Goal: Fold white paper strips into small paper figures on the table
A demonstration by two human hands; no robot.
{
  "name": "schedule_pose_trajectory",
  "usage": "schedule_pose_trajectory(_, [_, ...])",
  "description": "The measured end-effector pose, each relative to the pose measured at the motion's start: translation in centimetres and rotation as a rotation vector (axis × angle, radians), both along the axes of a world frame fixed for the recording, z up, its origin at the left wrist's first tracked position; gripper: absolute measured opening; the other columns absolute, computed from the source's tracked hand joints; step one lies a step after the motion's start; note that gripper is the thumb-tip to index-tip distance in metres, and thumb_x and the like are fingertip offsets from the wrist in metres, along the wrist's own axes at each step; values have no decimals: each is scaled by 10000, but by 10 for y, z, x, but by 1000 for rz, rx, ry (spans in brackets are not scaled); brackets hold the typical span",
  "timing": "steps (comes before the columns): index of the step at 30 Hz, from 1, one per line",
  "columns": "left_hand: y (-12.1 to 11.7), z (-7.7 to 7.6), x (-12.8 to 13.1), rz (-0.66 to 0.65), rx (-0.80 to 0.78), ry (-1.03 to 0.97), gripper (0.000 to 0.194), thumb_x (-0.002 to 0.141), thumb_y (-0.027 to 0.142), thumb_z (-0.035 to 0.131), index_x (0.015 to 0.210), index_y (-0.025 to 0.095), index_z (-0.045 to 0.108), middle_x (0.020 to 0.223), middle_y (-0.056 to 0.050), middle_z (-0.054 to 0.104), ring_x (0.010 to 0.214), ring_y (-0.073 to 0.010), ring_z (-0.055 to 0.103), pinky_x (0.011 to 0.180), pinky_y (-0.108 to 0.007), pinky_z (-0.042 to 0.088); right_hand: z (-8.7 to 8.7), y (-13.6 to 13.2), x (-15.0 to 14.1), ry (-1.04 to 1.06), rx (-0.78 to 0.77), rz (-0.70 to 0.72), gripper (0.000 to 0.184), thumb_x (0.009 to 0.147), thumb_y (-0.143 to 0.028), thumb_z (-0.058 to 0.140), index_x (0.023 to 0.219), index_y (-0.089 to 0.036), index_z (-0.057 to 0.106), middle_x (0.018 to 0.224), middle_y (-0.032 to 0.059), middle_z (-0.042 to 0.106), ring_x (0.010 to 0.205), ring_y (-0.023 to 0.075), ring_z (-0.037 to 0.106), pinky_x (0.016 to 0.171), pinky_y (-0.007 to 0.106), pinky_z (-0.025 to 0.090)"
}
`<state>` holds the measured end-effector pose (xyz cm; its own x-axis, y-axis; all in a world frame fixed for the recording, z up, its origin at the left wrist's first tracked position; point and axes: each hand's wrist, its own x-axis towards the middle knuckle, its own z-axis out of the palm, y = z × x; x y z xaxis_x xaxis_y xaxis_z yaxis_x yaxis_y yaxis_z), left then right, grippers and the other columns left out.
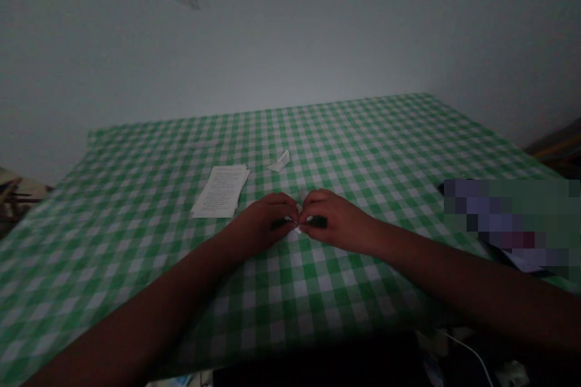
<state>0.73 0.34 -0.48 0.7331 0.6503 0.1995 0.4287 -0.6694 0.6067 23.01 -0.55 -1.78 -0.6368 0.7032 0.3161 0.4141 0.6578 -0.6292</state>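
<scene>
My left hand (271,221) and my right hand (327,218) meet above the middle of the table, their fingertips pinched close together. Between them they grip a small piece of white paper (298,229), mostly hidden by the fingers. Its exact shape cannot be made out. Just beyond the hands lies a small folded piece of paper (280,161) with a pointed end. To the left of my left hand rests a short stack of printed paper sheets (221,191), slightly fanned at the right edge.
A green-and-white checked cloth (363,151) covers the table, which stands against a pale wall (290,42). On the right, a blurred-out object (503,224) lies near the table edge. A white cable (472,351) hangs below the front edge.
</scene>
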Motion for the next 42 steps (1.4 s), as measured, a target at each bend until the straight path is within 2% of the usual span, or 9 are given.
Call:
schedule_pose_trajectory(7, [-1,-3,-1,5,34,14,137,908,170,598,982,208,707,1072,-55,659,1027,-186,628,919,-347,517,-3,-8,-5,-74,60,-66,180,790,-240,775,939,-195,683,980,54,643,975,210,583,913,389,468])
schedule_pose_trajectory(13, [-2,-2,-2,16,93,32,115,907,180,602,953,195,707,1041,-60,668,1016,-190,618,908,-340,514,2,-11,-5,-201,178,-38,151,880,-247,672,1011,-172,680,997,88,633,968,237,553,855,394,490])
schedule_pose_trajectory(18, [-1,-2,-6,39,97,83,171,921,196,589,1055,211,693,1050,-57,655,997,-192,610,894,-350,518,3,-9,-2,-264,266,-11,183,916,-236,607,1065,-149,669,1040,120,625,972,254,539,834,408,492])
schedule_pose_trajectory(27, [-1,-2,-7,-15,187,131,217,940,206,569,1118,206,694,1070,-67,642,1012,-206,577,897,-370,495,7,4,9,-137,120,90,136,866,-153,653,998,-165,685,1044,82,652,1003,201,581,947,373,470])
schedule_pose_trajectory(31, [-1,0,-8,-51,215,174,210,959,199,548,1080,222,718,1051,-66,635,980,-202,571,868,-359,481,13,6,12,-163,127,149,156,886,-106,597,970,-169,713,1033,84,661,1010,197,587,956,372,465])
schedule_pose_trajectory(36, [0,0,-9,-56,240,199,227,946,181,572,1092,253,731,1034,-61,633,970,-206,558,860,-364,471,16,5,15,-191,103,157,225,896,-92,566,1014,-194,729,1095,90,661,1063,210,582,952,383,479])
schedule_pose_trajectory(42, [-1,0,-7,-60,275,218,280,923,137,582,1124,278,718,1122,-55,633,1052,-222,543,924,-393,470,18,4,18,-279,140,183,277,912,-74,524,1055,-193,729,1148,106,649,1114,228,572,977,405,473])
